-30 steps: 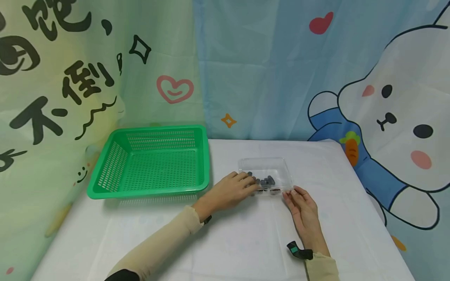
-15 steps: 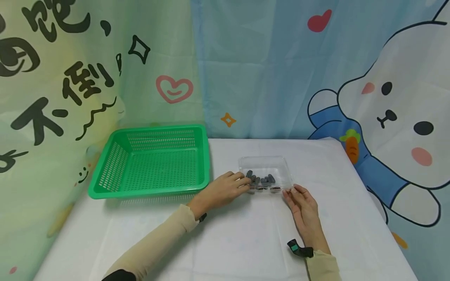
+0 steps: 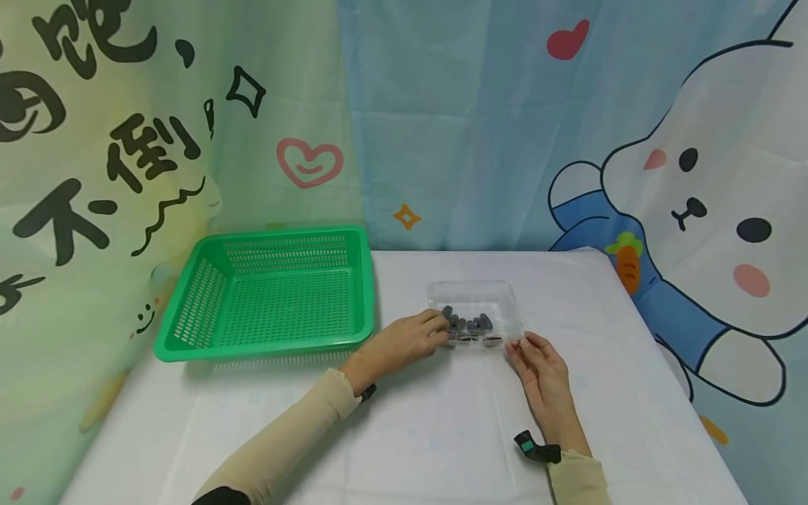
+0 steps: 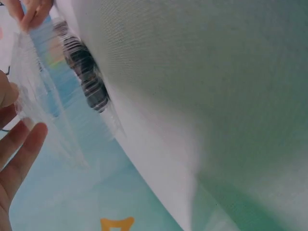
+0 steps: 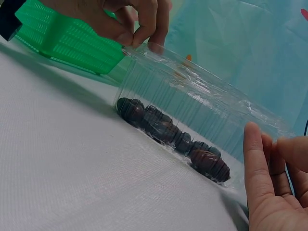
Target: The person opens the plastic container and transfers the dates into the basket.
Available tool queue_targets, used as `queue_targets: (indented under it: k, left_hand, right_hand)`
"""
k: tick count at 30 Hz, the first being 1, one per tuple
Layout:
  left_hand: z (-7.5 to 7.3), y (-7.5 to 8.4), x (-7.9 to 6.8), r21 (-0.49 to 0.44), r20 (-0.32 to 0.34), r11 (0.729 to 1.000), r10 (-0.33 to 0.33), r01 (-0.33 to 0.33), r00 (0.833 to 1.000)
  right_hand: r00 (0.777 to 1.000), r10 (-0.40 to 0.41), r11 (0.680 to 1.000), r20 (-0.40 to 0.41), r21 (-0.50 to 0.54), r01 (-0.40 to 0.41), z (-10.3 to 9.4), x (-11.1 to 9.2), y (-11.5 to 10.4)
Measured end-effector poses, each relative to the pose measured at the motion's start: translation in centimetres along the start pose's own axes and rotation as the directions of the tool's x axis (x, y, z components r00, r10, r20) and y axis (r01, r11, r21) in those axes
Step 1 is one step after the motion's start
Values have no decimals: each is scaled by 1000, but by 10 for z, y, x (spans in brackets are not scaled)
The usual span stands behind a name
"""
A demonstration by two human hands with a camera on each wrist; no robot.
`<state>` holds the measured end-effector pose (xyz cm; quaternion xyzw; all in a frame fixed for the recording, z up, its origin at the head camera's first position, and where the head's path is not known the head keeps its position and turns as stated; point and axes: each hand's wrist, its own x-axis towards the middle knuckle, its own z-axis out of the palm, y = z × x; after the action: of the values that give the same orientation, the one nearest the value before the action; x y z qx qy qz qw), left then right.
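Note:
A clear plastic box (image 3: 508, 308) stands on the white cloth, holding several small dark oval pieces (image 5: 209, 163). Their kind is not plain; the ribbed wall blurs them. My left hand (image 3: 404, 344) is at the box's front left corner, and in the right wrist view its thumb and fingers pinch the rim there. At the front right corner, my right hand (image 3: 546, 379) pinches the rim between thumb and fingers. Part of the left hand (image 4: 17, 154) shows at the edge of the left wrist view, against the film-like upper edge of the box.
A green plastic basket (image 3: 265, 347) with slotted walls stands to the left of the box, near the back of the table. Behind the white tablecloth (image 3: 442, 435) hangs a printed curtain (image 3: 442, 126). Both wrists wear dark bands (image 3: 539, 449).
My left hand has drawn back leftward from over the front of the box to its left corner, uncovering more of the dark pieces. The right hand and the box stay in place.

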<state>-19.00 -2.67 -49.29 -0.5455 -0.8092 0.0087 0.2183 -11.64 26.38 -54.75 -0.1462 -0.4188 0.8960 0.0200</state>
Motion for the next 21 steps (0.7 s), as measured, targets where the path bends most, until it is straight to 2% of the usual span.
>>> queue_targets:
  k: [8, 13, 18, 21]
  left_hand:
    - [0, 1, 0, 61, 2, 998, -5, 5, 1000]
    - [0, 2, -1, 79, -19, 997, -9, 10, 1000]
    - [2, 2, 1, -16, -102, 999, -36, 35, 994]
    - [2, -1, 5, -114, -180, 991, -89, 69, 980]
  right_hand:
    - [1000, 13, 1000, -11, -15, -13, -1, 0, 0]
    - [1000, 17, 1000, -19, -9, -17, -1, 0, -1]
    - [1000, 13, 1000, -20, 12, -13, -2, 0, 0]
    - [1000, 3, 1000, -5, 30, -3, -3, 1, 0]
